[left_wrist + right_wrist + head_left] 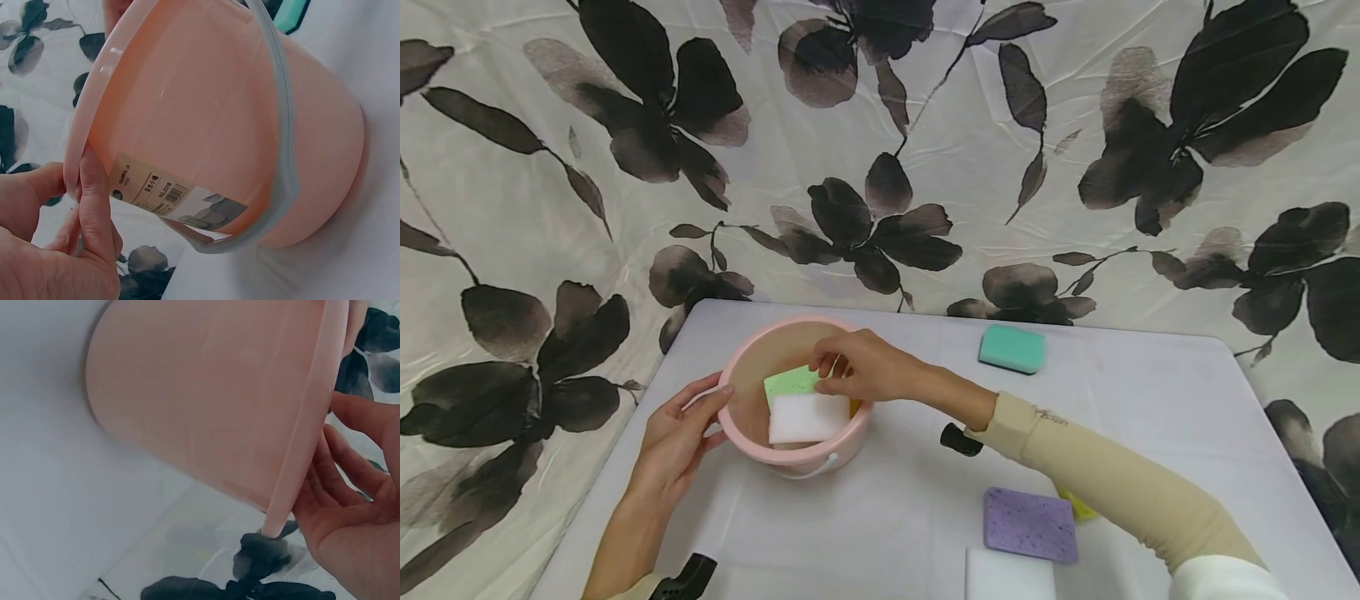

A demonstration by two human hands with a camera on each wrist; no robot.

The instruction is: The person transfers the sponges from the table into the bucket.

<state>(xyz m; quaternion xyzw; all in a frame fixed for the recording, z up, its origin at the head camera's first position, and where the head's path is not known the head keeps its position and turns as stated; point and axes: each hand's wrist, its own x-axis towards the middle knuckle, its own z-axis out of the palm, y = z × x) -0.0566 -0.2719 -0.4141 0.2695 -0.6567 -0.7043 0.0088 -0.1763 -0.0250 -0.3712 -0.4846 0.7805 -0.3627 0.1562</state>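
Observation:
A pink bucket [748,421] stands on the table, its label [178,194] and grey handle [284,119] facing the left wrist camera. My left hand [673,437] pinches the bucket's rim on the left side, thumb over the edge and fingers outside. Over the bucket's opening, my right hand [868,367] reaches in from the right with loosely bent fingers; thumb and fingers are apart and nothing shows between them. Inside lie a light green sponge [790,382], a white sponge block [808,418] and a bit of something yellow [854,407], mostly hidden.
On the white table [895,517], a teal sponge [1012,348] lies at the back right. Nearer are a purple sponge [1030,523], a white block [1009,575] cut by the frame edge, and a yellow item [1078,505] partly behind the right sleeve. Floral cloth [850,283] hangs behind.

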